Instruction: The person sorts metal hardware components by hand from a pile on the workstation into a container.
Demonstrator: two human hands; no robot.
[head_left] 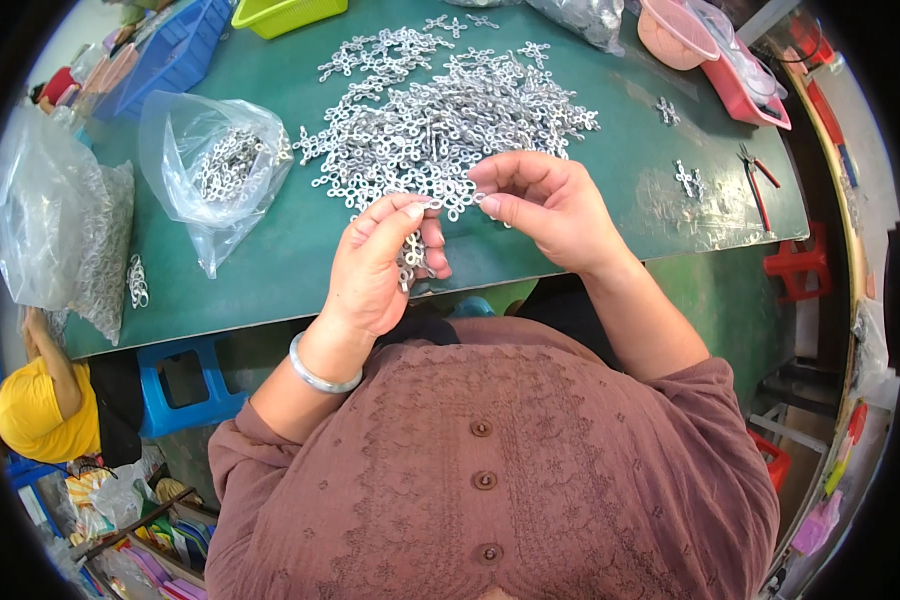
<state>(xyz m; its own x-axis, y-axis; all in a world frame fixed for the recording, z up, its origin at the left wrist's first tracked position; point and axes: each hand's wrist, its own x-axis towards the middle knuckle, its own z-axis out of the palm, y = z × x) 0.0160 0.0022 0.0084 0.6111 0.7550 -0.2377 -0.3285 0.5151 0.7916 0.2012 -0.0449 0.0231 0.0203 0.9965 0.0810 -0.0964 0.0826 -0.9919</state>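
Observation:
A broad pile of small silver metal link pieces (450, 115), each made of joined rings, lies on the green table (250, 290) ahead of me. At its near edge, my left hand (372, 262) pinches one link piece between thumb and forefinger. More silver links (407, 262) hang within its curled fingers. My right hand (562, 212), just to the right, has thumb and forefinger closed on the end of a small silver link. The fingertips of both hands are close together; whether their pieces are joined I cannot tell.
An opened clear bag of links (235, 165) stands left of the pile, beside a fuller plastic bag (60, 220). Red-handled pliers (757, 185) lie at the right. Baskets (165, 60) line the far side. A person in yellow (50, 405) sits at the left.

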